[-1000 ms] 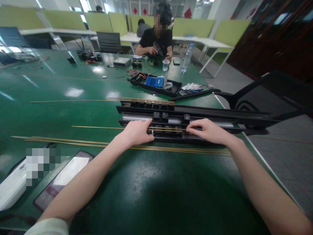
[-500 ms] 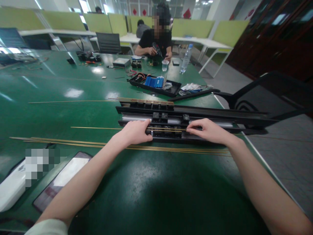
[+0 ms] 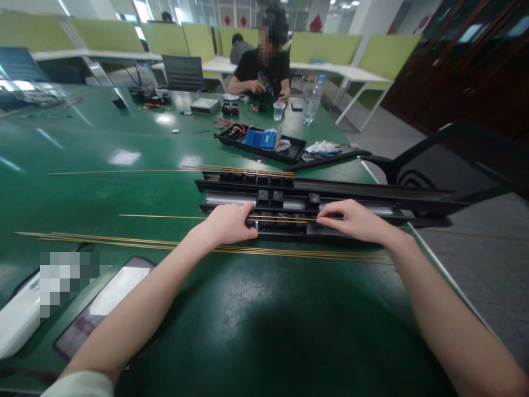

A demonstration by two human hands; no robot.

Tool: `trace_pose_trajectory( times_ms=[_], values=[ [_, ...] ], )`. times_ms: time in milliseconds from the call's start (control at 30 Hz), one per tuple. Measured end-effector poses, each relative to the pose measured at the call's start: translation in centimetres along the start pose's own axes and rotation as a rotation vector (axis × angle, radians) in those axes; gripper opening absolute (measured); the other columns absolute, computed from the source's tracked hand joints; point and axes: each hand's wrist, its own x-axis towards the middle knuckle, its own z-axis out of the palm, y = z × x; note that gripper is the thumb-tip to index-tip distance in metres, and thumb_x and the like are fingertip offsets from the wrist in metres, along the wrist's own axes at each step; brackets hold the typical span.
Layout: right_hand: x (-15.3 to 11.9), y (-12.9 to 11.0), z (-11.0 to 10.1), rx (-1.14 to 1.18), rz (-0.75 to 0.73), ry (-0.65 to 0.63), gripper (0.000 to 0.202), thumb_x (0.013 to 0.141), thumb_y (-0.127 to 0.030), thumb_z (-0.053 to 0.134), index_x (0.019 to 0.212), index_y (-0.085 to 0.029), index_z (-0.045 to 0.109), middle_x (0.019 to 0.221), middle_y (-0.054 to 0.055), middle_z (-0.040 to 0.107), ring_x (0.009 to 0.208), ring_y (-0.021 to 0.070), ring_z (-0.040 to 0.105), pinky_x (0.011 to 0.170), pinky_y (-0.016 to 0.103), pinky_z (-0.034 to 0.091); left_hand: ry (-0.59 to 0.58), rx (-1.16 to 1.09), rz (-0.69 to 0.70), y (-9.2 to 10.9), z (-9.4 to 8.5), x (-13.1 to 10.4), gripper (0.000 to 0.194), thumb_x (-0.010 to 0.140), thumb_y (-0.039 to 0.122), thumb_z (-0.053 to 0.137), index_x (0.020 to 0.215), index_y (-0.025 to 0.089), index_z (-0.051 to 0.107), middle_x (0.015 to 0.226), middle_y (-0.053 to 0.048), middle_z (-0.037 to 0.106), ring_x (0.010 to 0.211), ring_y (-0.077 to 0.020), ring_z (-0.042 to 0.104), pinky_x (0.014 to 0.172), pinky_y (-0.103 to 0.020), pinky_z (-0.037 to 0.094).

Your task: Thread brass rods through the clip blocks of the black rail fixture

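Observation:
My left hand (image 3: 231, 223) grips the near black rail (image 3: 289, 237) by its left part, thumb and fingers on either side of it. Thin brass rods (image 3: 285, 219) run over the small black blocks (image 3: 283, 225) in that rail. At the right end of one rod, my right hand (image 3: 339, 218) pinches with thumb and forefinger. Behind, a second rail (image 3: 235, 201) holds a clear strip and several black blocks (image 3: 278, 198). More brass rods (image 3: 252, 172) lie on the farthest rail.
Several long rods (image 3: 124, 241) lie on the green table (image 3: 256, 309), near a phone (image 3: 103, 309) and a white object (image 3: 20, 320). Beyond are a black tray (image 3: 289, 153), gloves (image 3: 323, 150), a bottle (image 3: 314, 102) and a person (image 3: 264, 71) holding a tool. A chair (image 3: 450, 160) stands right.
My right hand has shifted very slightly to the right, still pinching at the rod's end. My left hand has stayed in place.

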Motion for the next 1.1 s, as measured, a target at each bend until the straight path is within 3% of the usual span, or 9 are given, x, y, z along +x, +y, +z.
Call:
trace_pose_trajectory(
  times_ms=[1100],
  values=[
    [-0.9,0.6,-1.5,-0.024,0.122,-0.077,0.036,0.087,-0.053,0.060,0.089,-0.021,0.078,0.089,0.003,0.078,0.082,0.0245,0.069,0.074,0.033,0.048,0.007,-0.017,0.003,0.0,0.1,0.0,0.047,0.079,0.050,0.054,0.116,0.021,0.056,0.106,-0.013,0.074,0.093,-0.0342,0.071,0.078,-0.042,0.054]
  ],
)
